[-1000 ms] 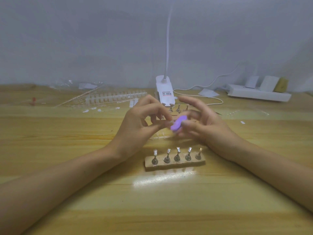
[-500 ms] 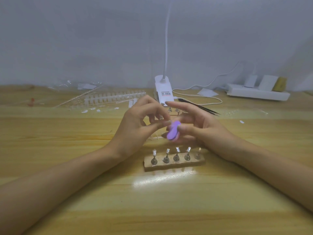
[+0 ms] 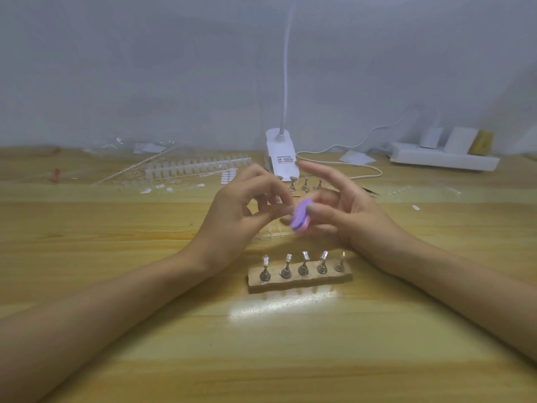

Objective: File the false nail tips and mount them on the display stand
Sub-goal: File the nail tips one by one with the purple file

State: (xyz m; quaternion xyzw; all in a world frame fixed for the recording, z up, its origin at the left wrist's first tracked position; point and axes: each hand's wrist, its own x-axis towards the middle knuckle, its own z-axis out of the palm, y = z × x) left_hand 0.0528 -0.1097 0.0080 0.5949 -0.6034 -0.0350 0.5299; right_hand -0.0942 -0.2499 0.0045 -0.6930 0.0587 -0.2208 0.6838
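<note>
Now: your left hand (image 3: 244,219) pinches a tip (image 3: 287,210), barely visible, against the purple file (image 3: 302,218) gripped in your right hand (image 3: 351,219), both just behind the stand (image 3: 299,279). Use short, light strokes in one direction, with the tip braced firmly. On the lamp base (image 3: 282,162) the label's print is too blurred to read.
</note>
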